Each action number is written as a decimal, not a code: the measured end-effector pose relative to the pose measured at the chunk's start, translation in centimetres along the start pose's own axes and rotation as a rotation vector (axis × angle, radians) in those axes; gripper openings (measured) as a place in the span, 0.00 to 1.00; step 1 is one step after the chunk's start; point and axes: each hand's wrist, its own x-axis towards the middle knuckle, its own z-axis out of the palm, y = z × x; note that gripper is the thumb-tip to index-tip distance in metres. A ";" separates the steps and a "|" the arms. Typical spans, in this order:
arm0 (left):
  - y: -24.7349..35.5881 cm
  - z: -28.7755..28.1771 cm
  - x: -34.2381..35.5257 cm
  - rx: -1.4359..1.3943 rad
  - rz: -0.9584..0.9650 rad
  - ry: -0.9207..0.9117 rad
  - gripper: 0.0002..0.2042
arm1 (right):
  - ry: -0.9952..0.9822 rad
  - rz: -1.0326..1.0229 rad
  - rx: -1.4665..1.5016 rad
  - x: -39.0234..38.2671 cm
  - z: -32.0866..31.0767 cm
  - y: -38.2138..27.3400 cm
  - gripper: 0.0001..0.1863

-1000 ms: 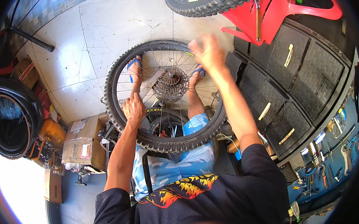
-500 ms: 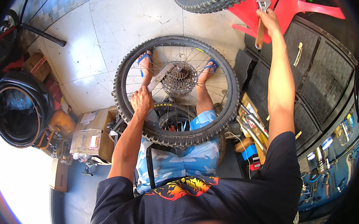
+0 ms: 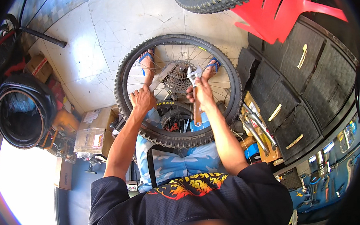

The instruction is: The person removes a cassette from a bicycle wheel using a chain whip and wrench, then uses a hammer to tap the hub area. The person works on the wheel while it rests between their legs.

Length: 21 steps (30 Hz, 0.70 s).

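A bicycle wheel with a knobby tyre (image 3: pixel 180 141) lies over my thighs, with its cassette (image 3: pixel 172 83) uppermost. A flat silver tool (image 3: pixel 160 78) reaches from the cassette to my left hand (image 3: pixel 142 99), whose fingers are closed on its end. My right hand (image 3: pixel 203 93) grips an adjustable wrench (image 3: pixel 197 113) with a silver head and orange-brown handle. The wrench's head is above the right part of the cassette; I cannot tell whether it touches.
A red chair (image 3: pixel 285 17) with another wheel (image 3: pixel 219 2) is at the back. Dark drawers (image 3: pixel 289 98) and a tool board (image 3: pixel 330 178) line the right side. At the left are tyres (image 3: pixel 19 117), cardboard boxes (image 3: pixel 92 133) and a bicycle (image 3: pixel 5 36). Tiled floor (image 3: pixel 87 56) lies ahead.
My right hand went out to the red chair, took the adjustable wrench and came back over the cassette with it. My left hand stays on the flat tool.
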 end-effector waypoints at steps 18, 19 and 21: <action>8.0 -1.9 4.7 -0.201 0.390 0.098 0.46 | 0.018 0.141 0.204 4.4 2.6 2.7 0.08; 8.0 -1.8 4.7 -0.188 0.397 0.113 0.46 | 0.004 0.130 0.201 4.4 2.6 2.7 0.08; 8.0 -1.5 4.8 -0.183 0.400 0.110 0.46 | -0.009 0.133 0.191 4.5 2.5 2.8 0.08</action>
